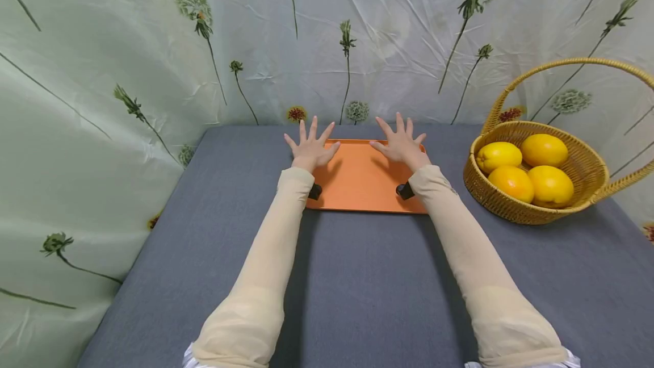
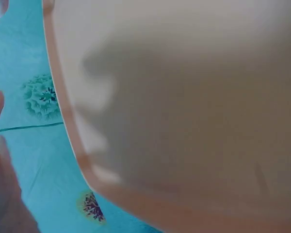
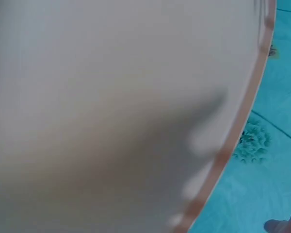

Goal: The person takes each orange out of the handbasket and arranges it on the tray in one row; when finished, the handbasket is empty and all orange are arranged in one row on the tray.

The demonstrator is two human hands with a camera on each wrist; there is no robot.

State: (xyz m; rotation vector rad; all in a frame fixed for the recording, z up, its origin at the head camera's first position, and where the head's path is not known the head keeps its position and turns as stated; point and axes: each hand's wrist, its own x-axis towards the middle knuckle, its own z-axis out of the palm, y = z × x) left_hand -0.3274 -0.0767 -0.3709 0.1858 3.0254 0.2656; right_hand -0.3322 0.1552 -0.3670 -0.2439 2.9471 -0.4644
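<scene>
An orange rectangular tray [image 1: 363, 178] lies flat on the grey-blue table, and nothing rests on it. Above its left end my left hand [image 1: 310, 149] is spread, fingers straight and pointing away from me. My right hand [image 1: 402, 145] hovers over the tray's right end with its fingers fanned out too. Both hands cast shadows on the tray, and neither holds anything. In the left wrist view the tray's rim [image 2: 70, 121] curves past part of the left hand [image 2: 7, 194]. Only fingertips of the right hand [image 3: 288, 221] show in the right wrist view.
A wicker basket [image 1: 526, 214] with a tall arched handle stands to the right of the tray. Several yellow-orange fruits [image 1: 550, 186] sit in it. Behind the grey-blue table [image 1: 373, 277] hangs a pale curtain [image 1: 317, 33] printed with dandelions.
</scene>
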